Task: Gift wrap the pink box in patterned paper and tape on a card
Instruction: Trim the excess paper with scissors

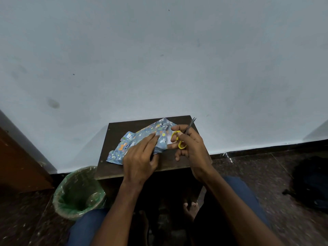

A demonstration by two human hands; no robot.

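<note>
Blue patterned wrapping paper (132,141) lies crumpled over a box shape on the small dark table (113,166); the pink box itself is hidden under it. My left hand (140,157) presses down on the paper with straight fingers. My right hand (191,148) grips yellow-handled scissors (181,139) at the paper's right end, blades pointing up and away. A bit of white (169,137) shows beside the scissor handles; I cannot tell what it is.
The table stands against a pale wall. A bin with a green liner (78,192) sits on the floor at its left. A wooden door or cabinet (19,166) is at the far left, a dark bag (312,181) on the floor at right. My knees and bare feet are below the table.
</note>
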